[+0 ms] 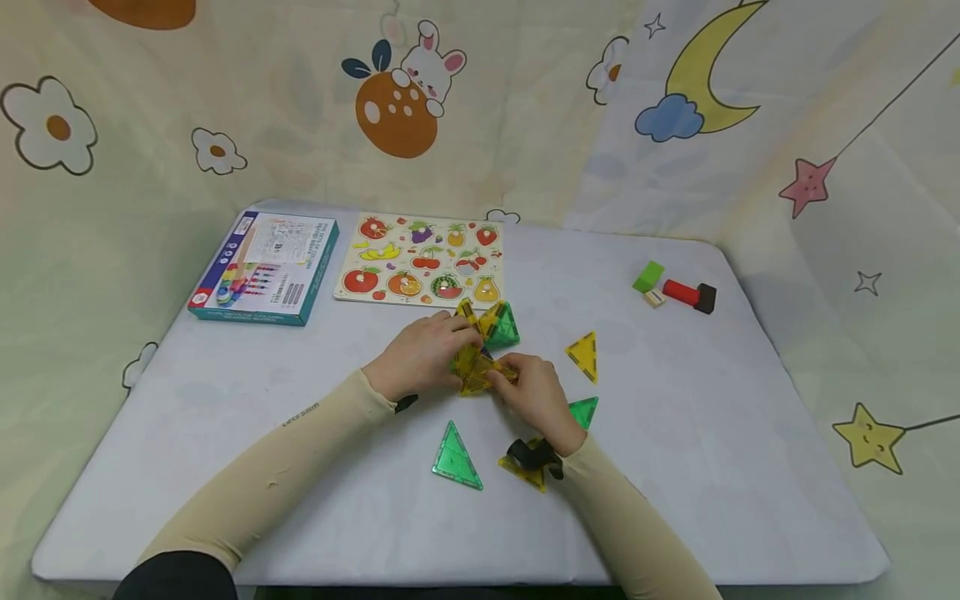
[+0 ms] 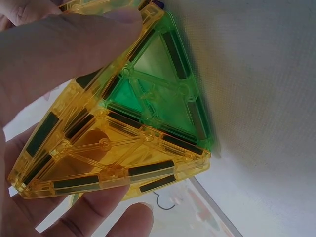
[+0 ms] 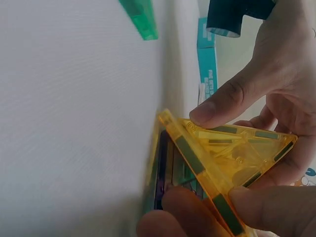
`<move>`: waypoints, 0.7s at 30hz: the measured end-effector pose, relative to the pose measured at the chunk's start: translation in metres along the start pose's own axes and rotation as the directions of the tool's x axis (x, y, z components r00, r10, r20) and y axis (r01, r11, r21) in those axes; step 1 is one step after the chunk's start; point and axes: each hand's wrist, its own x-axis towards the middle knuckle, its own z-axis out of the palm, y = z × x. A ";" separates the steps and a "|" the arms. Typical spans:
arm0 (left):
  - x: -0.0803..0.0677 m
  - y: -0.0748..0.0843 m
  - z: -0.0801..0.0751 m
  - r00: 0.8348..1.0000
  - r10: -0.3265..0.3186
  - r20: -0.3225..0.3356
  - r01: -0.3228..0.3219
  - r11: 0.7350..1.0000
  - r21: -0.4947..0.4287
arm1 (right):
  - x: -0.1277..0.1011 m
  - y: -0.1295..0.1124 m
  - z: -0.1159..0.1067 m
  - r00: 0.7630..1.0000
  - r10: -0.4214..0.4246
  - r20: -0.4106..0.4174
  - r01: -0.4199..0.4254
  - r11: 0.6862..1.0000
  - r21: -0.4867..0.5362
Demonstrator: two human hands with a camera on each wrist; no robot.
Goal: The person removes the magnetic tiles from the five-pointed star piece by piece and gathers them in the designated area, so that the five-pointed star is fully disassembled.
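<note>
At the table's middle stands a small build of yellow and green magnetic triangle tiles [image 1: 486, 337]. My left hand [image 1: 427, 354] grips its left side; in the left wrist view my fingers curl around a yellow tile [image 2: 106, 158] joined to a green tile [image 2: 163, 94]. My right hand [image 1: 534, 392] pinches a yellow triangle tile [image 3: 229, 158] at the build's near side, thumb on top and fingers beneath. Loose tiles lie nearby: a green triangle [image 1: 456, 457], a yellow triangle [image 1: 584, 356], a green one [image 1: 583, 411] beside my right wrist, and a yellow one [image 1: 523, 475] under it.
A fruit peg puzzle board [image 1: 422, 260] and a teal box [image 1: 262, 267] lie at the far left of the white table [image 1: 750, 433]. Green, red, tan and dark wooden blocks [image 1: 675, 287] sit at the far right. Patterned cloth hangs behind.
</note>
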 end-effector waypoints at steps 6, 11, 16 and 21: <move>0.001 0.000 0.000 1.000 0.000 0.008 0.000 1.000 0.009 | -0.003 0.002 -0.001 1.000 -0.001 0.031 0.000 1.000 0.011; 0.000 -0.001 0.000 1.000 -0.003 0.009 0.002 1.000 0.009 | -0.009 0.005 -0.006 0.998 -0.040 0.039 0.038 0.998 0.043; 0.000 -0.003 0.001 1.000 -0.007 0.016 0.007 1.000 -0.019 | -0.017 0.022 -0.030 0.999 -0.011 0.038 0.005 0.989 0.148; 0.000 -0.006 0.001 0.999 -0.038 0.034 0.041 0.995 -0.085 | -0.026 0.059 -0.071 0.986 0.165 0.006 -0.165 0.976 0.142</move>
